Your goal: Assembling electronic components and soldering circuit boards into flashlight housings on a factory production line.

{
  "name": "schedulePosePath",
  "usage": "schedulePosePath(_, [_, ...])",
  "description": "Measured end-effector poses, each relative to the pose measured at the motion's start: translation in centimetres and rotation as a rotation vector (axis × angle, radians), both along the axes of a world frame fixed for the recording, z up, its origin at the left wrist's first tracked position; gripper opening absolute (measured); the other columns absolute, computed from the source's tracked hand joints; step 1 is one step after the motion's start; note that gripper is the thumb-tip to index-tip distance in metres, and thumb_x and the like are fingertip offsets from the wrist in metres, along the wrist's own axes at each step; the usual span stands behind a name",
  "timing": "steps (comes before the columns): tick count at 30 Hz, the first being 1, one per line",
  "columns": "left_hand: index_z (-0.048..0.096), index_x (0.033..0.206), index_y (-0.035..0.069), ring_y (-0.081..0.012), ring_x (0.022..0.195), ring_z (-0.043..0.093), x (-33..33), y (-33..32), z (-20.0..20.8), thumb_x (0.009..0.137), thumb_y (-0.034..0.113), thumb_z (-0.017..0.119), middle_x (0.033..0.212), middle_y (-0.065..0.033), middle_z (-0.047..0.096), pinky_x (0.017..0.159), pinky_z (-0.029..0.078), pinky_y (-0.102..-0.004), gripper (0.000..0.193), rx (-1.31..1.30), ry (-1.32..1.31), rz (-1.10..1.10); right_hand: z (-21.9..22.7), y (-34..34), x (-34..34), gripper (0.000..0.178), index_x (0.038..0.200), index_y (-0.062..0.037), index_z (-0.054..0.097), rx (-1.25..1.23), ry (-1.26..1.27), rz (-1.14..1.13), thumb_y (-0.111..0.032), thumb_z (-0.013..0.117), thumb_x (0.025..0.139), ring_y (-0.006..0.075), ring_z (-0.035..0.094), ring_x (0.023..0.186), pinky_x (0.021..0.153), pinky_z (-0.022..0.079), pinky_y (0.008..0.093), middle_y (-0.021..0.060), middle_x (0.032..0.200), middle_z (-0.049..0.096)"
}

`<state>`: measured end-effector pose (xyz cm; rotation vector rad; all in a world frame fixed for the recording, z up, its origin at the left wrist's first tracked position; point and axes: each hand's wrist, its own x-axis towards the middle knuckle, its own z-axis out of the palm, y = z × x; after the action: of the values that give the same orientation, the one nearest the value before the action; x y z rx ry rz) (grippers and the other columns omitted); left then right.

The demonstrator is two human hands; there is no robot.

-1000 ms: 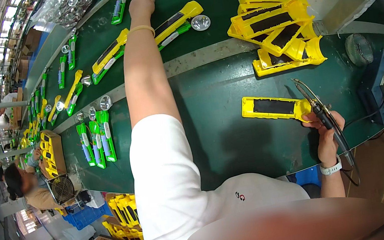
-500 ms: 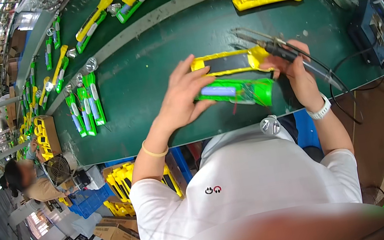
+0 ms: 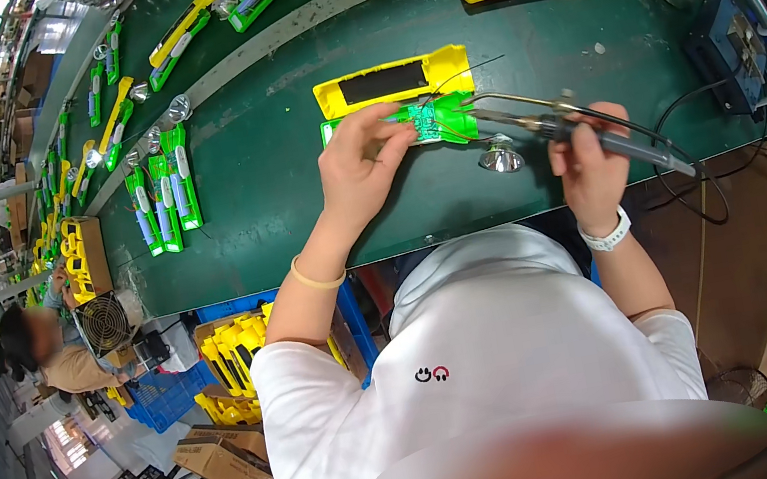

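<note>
Hands apart: left hand (image 3: pixel 361 164) hid part of the green casing (image 3: pixel 456 117) on the bench (image 3: pixel 279 191) beside a yellow shell (image 3: pixel 393 83), its grip unclear; right hand (image 3: pixel 591 169) clasped a soldering iron (image 3: pixel 634 148), tip contact impossible to tell

The silver reflector (image 3: pixel 500 158) has moved onto the bench (image 3: pixel 285 195).

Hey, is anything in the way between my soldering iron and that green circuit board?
Nothing bulky visible: the soldering iron in your right hand points over the green casing toward the circuit board. Thin wires run nearby; whether one crosses the tip's path is unclear.
</note>
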<state>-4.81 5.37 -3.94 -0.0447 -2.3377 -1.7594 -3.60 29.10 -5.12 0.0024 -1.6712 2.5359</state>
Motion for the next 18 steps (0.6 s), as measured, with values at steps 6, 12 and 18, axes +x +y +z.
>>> schedulePosePath(6, [0.064,0.079,0.005,-0.0186,0.069,0.056,-1.0,-0.9,1.0,0.071,0.003,0.069,0.081,-0.008,0.057,0.062,0.046,-0.0292,0.01,-0.523,0.198,-0.176,-0.3,-2.0,-1.0,0.023,0.099,-0.0057,0.038,0.122,0.025,0.081,-0.008,0.058,0.087,0.008,0.049,0.056,0.048,0.039,0.0204,0.0045,0.076,0.051])
schedulePosePath(12, [0.061,0.078,0.003,-0.0195,0.075,0.054,-1.7,-0.7,1.8,0.07,0.004,0.068,0.09,-0.0087,0.047,0.063,0.047,-0.0289,0.011,-0.508,-0.024,-0.175,-0.5,-2.2,-1.2,0.022,0.096,-0.0057,0.038,0.192,0.019,0.113,-0.01,0.058,0.087,0.0076,0.049,0.057,0.051,0.04,0.0201,0.0042,0.074,0.052])
schedulePosePath(18, [0.059,0.077,0.002,-0.0222,0.076,0.053,-2.3,-0.5,2.1,0.07,0.003,0.066,0.088,-0.0098,0.047,0.063,0.047,-0.0306,0.01,-0.578,-0.042,-0.21,-1.2,-1.8,-1.5,0.027,0.095,-0.0035,0.04,0.195,0.008,0.17,-0.009,0.063,0.084,0.0044,0.048,0.064,0.054,0.039,0.0179,0.0021,0.079,0.051])
